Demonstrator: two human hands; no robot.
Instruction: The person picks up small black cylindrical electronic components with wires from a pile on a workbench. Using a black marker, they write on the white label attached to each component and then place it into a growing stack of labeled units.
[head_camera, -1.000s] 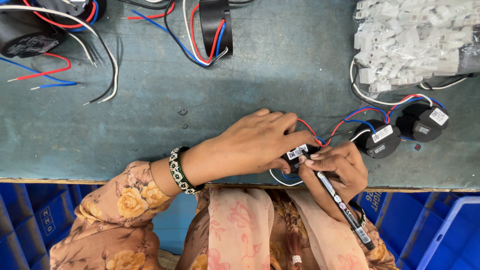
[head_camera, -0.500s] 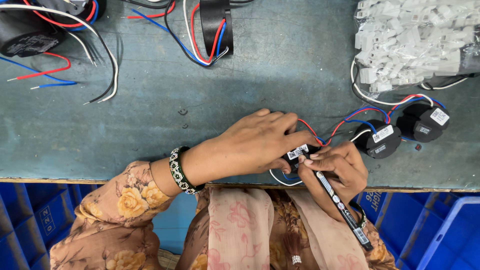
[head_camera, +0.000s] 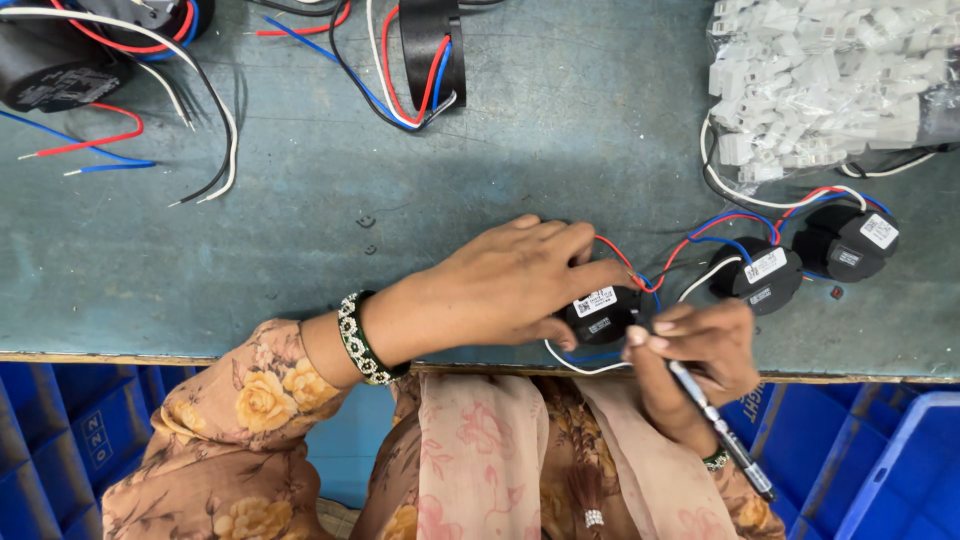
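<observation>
the left hand (head_camera: 500, 285) lies curled over a small black round part (head_camera: 600, 315), fingers pinning it at the table (head_camera: 450, 150) front edge. the right hand (head_camera: 700, 350) grips a pen (head_camera: 720, 430), its tip at the part's white label; the pen's tail hangs past the edge over blue bins (head_camera: 880, 470). two like parts (head_camera: 800, 260) sit just right, wires (head_camera: 700, 235) trailing between. a bag of white clips (head_camera: 820, 80) fills the far right corner. bare tabletop opens to the left and middle.
</observation>
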